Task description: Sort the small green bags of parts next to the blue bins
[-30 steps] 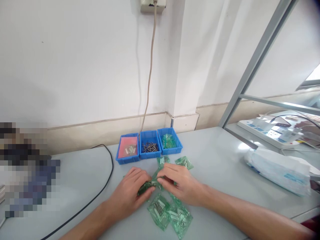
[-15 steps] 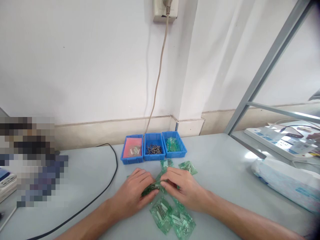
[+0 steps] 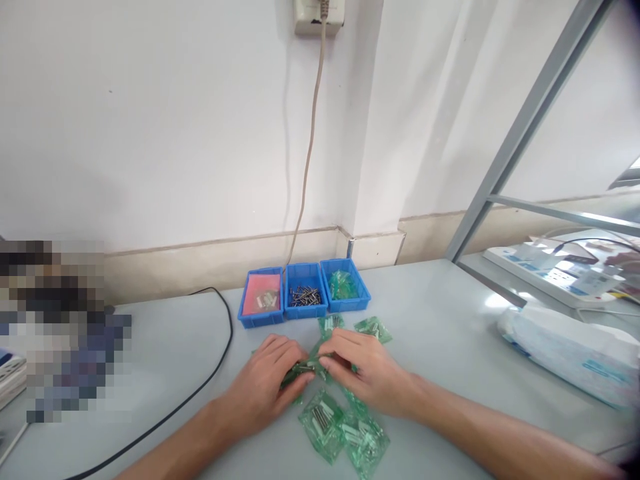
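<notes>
Between my hands is a small green plastic bag (image 3: 303, 367) with metal screws in it, partly hidden by fingers. My left hand (image 3: 267, 373) is closed around its left side. Thumb and fingers of my right hand (image 3: 365, 368) pinch the green plastic at the right. Two filled green bags, one with screws and white plugs (image 3: 321, 420) and another like it (image 3: 364, 441), lie flat just in front of my wrists. Beyond the fingers are a further green bag (image 3: 331, 324) and one to its right (image 3: 374, 329).
Three blue bins stand side by side: the left bin (image 3: 261, 320) holds pink material and a clear bag, the middle bin (image 3: 307, 311) loose screws, the right bin (image 3: 350, 305) green bags. A black cable (image 3: 220, 353) curves along the left. A tissue pack (image 3: 565, 353) lies right.
The camera view has shifted slightly. Both hands stay over the same bag, and a little more of the screws shows between them.
</notes>
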`<state>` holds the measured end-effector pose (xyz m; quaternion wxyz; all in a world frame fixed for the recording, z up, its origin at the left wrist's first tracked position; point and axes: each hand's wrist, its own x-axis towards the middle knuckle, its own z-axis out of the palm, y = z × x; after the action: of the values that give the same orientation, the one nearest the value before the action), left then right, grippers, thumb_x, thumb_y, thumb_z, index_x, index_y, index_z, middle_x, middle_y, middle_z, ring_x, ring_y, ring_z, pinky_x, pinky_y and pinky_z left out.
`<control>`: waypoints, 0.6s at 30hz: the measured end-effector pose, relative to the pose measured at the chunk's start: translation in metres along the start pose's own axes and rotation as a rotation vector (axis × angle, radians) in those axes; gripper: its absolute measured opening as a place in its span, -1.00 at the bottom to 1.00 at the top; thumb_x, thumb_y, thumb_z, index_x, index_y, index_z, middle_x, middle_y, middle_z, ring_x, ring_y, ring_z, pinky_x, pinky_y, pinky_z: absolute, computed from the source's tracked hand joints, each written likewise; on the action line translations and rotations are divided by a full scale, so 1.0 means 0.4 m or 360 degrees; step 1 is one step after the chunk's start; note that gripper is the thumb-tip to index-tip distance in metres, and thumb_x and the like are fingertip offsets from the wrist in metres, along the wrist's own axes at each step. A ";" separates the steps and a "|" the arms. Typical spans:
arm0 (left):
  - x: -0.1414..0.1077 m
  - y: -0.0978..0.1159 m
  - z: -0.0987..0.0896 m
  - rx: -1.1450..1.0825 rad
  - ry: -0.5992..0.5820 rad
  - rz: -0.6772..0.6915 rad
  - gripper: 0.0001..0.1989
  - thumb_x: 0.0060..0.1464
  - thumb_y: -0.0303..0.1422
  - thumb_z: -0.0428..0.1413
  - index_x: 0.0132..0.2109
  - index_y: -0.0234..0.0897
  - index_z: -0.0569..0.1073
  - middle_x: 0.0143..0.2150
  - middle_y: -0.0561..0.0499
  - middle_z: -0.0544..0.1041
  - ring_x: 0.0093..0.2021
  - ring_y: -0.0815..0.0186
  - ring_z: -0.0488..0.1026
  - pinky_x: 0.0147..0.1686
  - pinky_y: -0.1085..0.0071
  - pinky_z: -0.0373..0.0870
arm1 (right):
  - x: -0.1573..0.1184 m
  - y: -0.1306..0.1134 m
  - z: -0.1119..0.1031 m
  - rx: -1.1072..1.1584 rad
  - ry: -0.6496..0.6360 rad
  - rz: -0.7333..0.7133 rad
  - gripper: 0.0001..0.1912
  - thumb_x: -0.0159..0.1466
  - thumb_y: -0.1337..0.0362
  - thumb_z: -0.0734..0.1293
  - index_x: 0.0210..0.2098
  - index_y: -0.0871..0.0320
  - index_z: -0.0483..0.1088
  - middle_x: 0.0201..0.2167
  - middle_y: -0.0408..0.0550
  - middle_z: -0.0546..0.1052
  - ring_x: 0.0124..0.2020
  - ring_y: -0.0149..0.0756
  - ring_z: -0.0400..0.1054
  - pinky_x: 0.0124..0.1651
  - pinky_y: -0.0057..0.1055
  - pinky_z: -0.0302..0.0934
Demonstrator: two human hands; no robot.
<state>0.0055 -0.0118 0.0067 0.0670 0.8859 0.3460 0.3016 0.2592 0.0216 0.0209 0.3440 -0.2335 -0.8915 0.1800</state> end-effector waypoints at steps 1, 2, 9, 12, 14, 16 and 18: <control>0.001 0.000 0.000 -0.0002 -0.0003 -0.0003 -0.86 0.51 -0.31 0.04 -0.11 -0.21 0.39 -0.23 -0.01 0.53 -0.23 0.17 0.43 -0.17 0.28 0.34 | 0.001 0.000 0.000 -0.0003 0.0002 -0.0003 -0.82 0.58 0.23 0.23 -0.10 0.11 0.45 -0.30 -0.10 0.48 -0.36 -0.33 0.32 -0.28 -0.40 0.19; 0.001 0.000 0.000 -0.0006 -0.0006 -0.0005 -0.86 0.51 -0.30 0.04 -0.11 -0.21 0.39 -0.23 -0.01 0.52 -0.22 0.17 0.43 -0.16 0.28 0.34 | 0.001 -0.001 -0.001 -0.0003 0.0005 -0.0007 -0.82 0.58 0.23 0.23 -0.09 0.11 0.46 -0.30 -0.10 0.48 -0.36 -0.32 0.33 -0.28 -0.40 0.19; -0.001 -0.002 -0.001 -0.0034 -0.0025 -0.0004 -0.80 0.54 -0.27 -0.01 -0.11 -0.22 0.39 -0.24 -0.01 0.51 -0.23 0.18 0.41 -0.16 0.28 0.34 | 0.005 -0.007 -0.002 0.0022 0.0030 -0.0030 -0.82 0.57 0.24 0.23 -0.09 0.13 0.45 -0.31 -0.10 0.48 -0.35 -0.33 0.33 -0.27 -0.40 0.21; -0.002 -0.005 0.000 -0.0049 -0.0037 -0.0009 -0.80 0.55 -0.27 -0.03 -0.08 -0.22 0.40 -0.23 -0.02 0.51 -0.22 0.18 0.41 -0.15 0.27 0.34 | 0.004 -0.006 0.000 0.0017 0.0040 -0.0032 -0.83 0.57 0.25 0.23 -0.09 0.13 0.45 -0.31 -0.11 0.47 -0.35 -0.33 0.33 -0.27 -0.40 0.20; -0.002 -0.007 0.002 -0.0057 -0.0038 -0.0009 -0.81 0.55 -0.28 -0.03 -0.07 -0.22 0.40 -0.22 -0.02 0.51 -0.21 0.18 0.41 -0.14 0.26 0.35 | 0.004 -0.005 0.001 0.0016 0.0040 -0.0025 -0.84 0.57 0.26 0.24 -0.09 0.12 0.45 -0.32 -0.12 0.47 -0.35 -0.34 0.32 -0.28 -0.41 0.19; -0.003 -0.009 0.003 -0.0057 -0.0041 -0.0012 -0.81 0.56 -0.28 -0.03 -0.07 -0.22 0.40 -0.22 -0.02 0.51 -0.21 0.17 0.41 -0.14 0.26 0.35 | 0.003 -0.004 0.001 0.0011 0.0034 -0.0019 -0.84 0.57 0.25 0.24 -0.10 0.11 0.44 -0.32 -0.13 0.46 -0.36 -0.34 0.32 -0.28 -0.41 0.18; -0.003 -0.010 0.002 -0.0053 -0.0049 -0.0021 -0.79 0.56 -0.26 -0.04 -0.08 -0.22 0.40 -0.23 -0.02 0.50 -0.22 0.18 0.41 -0.15 0.27 0.34 | 0.003 -0.004 0.000 0.0012 0.0025 -0.0016 -0.84 0.57 0.25 0.24 -0.10 0.11 0.44 -0.32 -0.13 0.46 -0.36 -0.35 0.31 -0.28 -0.41 0.18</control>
<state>0.0032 -0.0097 0.0040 0.0891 0.8869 0.3456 0.2933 0.2580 0.0208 0.0223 0.3528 -0.2292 -0.8892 0.1797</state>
